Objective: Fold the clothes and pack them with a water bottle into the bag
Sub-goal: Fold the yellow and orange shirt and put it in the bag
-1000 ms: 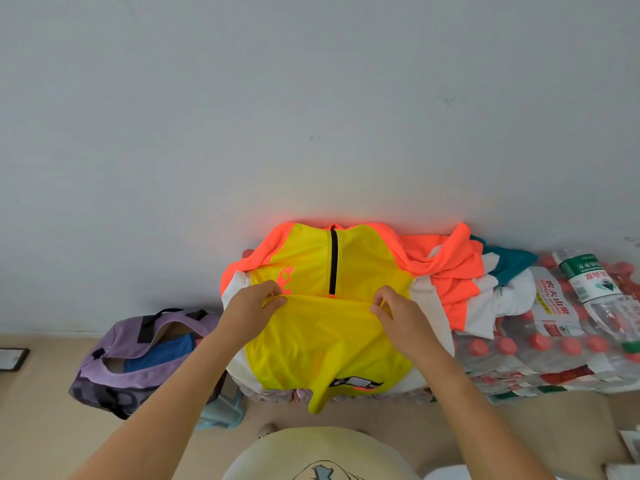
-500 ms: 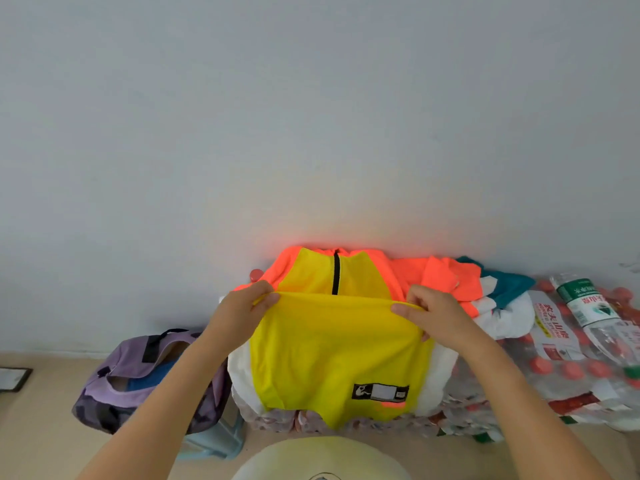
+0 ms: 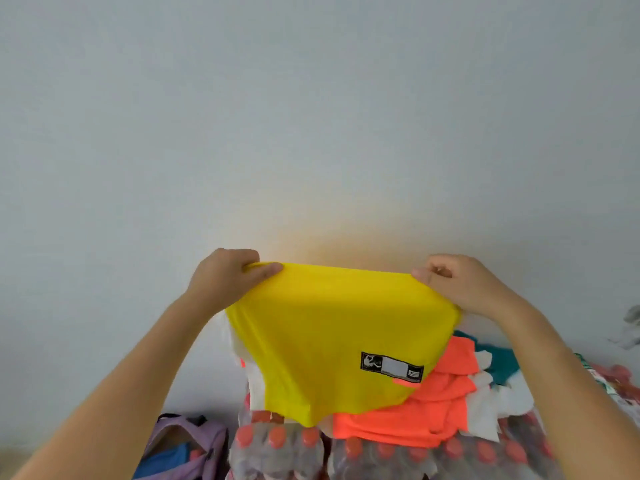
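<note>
Yellow fabric hangs between our two hands: the yellow shirt (image 3: 332,334) is lifted in front of the pale wall (image 3: 311,116), its top edge stretched level from one hand to the other, a small black-and-white label (image 3: 391,366) low on the side nearer our right hand. Our left hand (image 3: 227,277) pinches one top corner with fingers curled over the edge; our right hand (image 3: 457,282) pinches the other corner the same way. Below the right hand lies a heap of orange, white and teal clothes (image 3: 436,403), resting on shrink-wrapped packs of red-capped water bottles (image 3: 284,452). Below the left hand, beside those packs, sits the purple bag (image 3: 183,448), open, with something blue inside.
</note>
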The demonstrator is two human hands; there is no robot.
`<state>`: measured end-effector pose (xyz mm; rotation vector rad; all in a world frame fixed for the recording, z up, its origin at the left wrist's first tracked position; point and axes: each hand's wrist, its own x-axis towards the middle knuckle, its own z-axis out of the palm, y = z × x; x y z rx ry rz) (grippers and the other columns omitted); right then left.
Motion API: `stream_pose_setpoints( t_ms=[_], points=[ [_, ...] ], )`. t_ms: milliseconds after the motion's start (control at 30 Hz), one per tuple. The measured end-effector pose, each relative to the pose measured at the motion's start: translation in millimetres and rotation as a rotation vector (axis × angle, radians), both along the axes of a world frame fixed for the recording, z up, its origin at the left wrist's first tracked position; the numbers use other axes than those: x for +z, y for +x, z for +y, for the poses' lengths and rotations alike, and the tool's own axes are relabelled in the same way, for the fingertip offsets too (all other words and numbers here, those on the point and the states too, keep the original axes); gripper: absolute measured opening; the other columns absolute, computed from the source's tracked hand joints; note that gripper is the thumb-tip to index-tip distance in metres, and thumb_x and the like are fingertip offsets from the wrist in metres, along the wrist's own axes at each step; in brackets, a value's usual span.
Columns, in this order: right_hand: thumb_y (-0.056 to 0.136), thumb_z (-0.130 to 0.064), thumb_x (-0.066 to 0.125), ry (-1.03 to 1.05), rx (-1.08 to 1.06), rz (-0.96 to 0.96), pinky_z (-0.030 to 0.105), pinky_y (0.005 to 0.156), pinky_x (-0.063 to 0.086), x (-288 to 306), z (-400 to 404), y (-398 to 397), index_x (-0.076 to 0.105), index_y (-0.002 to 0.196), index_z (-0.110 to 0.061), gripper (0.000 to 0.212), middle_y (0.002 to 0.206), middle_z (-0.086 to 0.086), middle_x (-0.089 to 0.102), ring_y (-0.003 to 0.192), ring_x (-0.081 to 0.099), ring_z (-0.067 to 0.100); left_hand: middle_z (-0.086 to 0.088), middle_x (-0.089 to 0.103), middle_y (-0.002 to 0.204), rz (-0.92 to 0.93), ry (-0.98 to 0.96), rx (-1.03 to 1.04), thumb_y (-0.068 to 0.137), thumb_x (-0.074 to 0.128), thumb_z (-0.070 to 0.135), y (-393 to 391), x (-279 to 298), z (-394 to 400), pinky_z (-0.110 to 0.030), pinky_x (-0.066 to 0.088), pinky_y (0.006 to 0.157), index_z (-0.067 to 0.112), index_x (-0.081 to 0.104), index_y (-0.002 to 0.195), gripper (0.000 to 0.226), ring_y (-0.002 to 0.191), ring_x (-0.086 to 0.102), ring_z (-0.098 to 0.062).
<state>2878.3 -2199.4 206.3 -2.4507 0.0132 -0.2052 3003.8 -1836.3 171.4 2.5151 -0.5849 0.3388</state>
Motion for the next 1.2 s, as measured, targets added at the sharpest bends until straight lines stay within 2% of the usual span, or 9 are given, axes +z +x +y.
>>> stream_pose_setpoints(
  t_ms=[100, 233, 433, 633, 733, 967, 1067, 1133, 1200],
  points=[
    [0.080, -0.064, 0.057, -0.018, 0.006, -0.097, 0.025, 0.052, 0.028, 26.2, -1.1, -5.8, 0.054, 0.061, -0.009, 0.058, 0.055, -0.006, 0.042, 0.052, 0.039, 0.006, 0.003, 0.038, 0.049, -0.091, -0.064, -0.001, 0.071, 0.049, 0.084, -1.7, 30.2, 3.4, -0.028, 0.031, 0.050, 0.016, 0.042, 0.055, 0.071, 0.050, 0.042, -0.012],
    [0.084, -0.049, 0.069, -0.062, -0.019, -0.236, 0.019, 0.050, 0.032, 48.8, -9.8, 2.2, 0.059, 0.061, -0.014, 0.043, 0.050, -0.012, 0.043, 0.048, 0.040, 0.002, 0.005, 0.040, 0.048, -0.200, -0.042, 0.012, 0.074, 0.051, 0.083, 6.9, 60.2, 5.6, -0.026, 0.031, 0.048, 0.019, 0.044, 0.054, 0.068, 0.049, 0.043, -0.010],
    [0.093, -0.022, 0.066, -0.159, -0.083, -0.205, 0.032, 0.060, 0.030, 43.1, -6.8, 35.5, 0.056, 0.071, -0.009, 0.027, 0.065, 0.001, 0.049, 0.069, 0.048, 0.020, -0.001, 0.057, 0.066, -0.123, 0.052, 0.006, 0.095, 0.054, 0.049, 31.5, 66.9, -5.4, -0.032, 0.042, 0.059, 0.017, 0.062, 0.073, 0.039, 0.069, 0.057, -0.021],
    [0.089, -0.022, 0.071, -0.199, -0.204, -0.520, 0.032, 0.065, 0.033, 36.4, -6.2, 20.6, 0.063, 0.076, -0.007, 0.021, 0.074, 0.005, 0.057, 0.072, 0.050, 0.020, -0.009, 0.066, 0.086, -0.425, -0.144, -0.052, 0.097, 0.060, 0.024, 25.2, 51.6, -8.6, -0.031, 0.038, 0.071, 0.007, 0.066, 0.092, 0.018, 0.086, 0.057, -0.027],
    [0.086, -0.023, 0.073, -0.153, -0.149, -0.325, 0.024, 0.060, 0.035, 6.6, -9.5, -2.5, 0.065, 0.073, -0.011, 0.020, 0.070, 0.003, 0.057, 0.065, 0.048, 0.014, -0.008, 0.066, 0.082, -0.276, -0.152, -0.052, 0.095, 0.062, 0.024, 7.0, 16.0, -2.5, -0.033, 0.043, 0.070, 0.011, 0.067, 0.091, 0.015, 0.081, 0.059, -0.027],
    [0.091, -0.047, 0.062, -0.333, -0.040, 0.513, 0.023, 0.054, 0.041, -94.1, 0.1, -30.3, 0.059, 0.063, -0.024, 0.036, 0.063, -0.006, 0.061, 0.056, 0.057, 0.011, 0.011, 0.070, 0.067, 0.704, 0.345, -0.164, 0.084, 0.052, 0.071, -20.1, -85.2, 0.8, -0.024, 0.055, 0.058, 0.024, 0.069, 0.069, 0.053, 0.064, 0.068, -0.006],
    [0.094, -0.047, 0.055, -0.399, -0.107, 0.430, 0.031, 0.063, 0.041, -145.9, 23.1, -21.3, 0.062, 0.085, -0.024, 0.026, 0.082, -0.002, 0.065, 0.082, 0.065, 0.022, 0.008, 0.068, 0.080, 0.524, 0.292, -0.038, 0.093, 0.049, 0.060, -24.8, -140.0, -20.5, -0.030, 0.050, 0.072, 0.023, 0.069, 0.079, 0.045, 0.088, 0.068, -0.017],
    [0.096, -0.040, 0.054, -0.343, -0.075, 0.316, 0.036, 0.081, 0.046, -182.6, 45.9, -15.3, 0.060, 0.117, -0.022, 0.028, 0.117, 0.005, 0.063, 0.113, 0.058, 0.027, -0.002, 0.065, 0.113, 0.381, 0.225, -0.030, 0.097, 0.052, 0.046, -37.7, -181.3, -37.2, -0.037, 0.046, 0.088, 0.021, 0.067, 0.109, 0.031, 0.116, 0.057, -0.026],
    [0.097, -0.040, 0.053, -0.321, 0.014, 0.271, 0.039, 0.110, 0.034, -219.6, 65.7, -13.9, 0.043, 0.144, -0.018, 0.052, 0.149, 0.010, 0.043, 0.139, 0.037, 0.027, -0.010, 0.040, 0.152, 0.364, 0.314, -0.070, 0.097, 0.053, 0.044, -53.8, -218.2, -48.3, -0.043, 0.030, 0.112, 0.016, 0.046, 0.143, 0.055, 0.142, 0.031, -0.030]
  ],
)
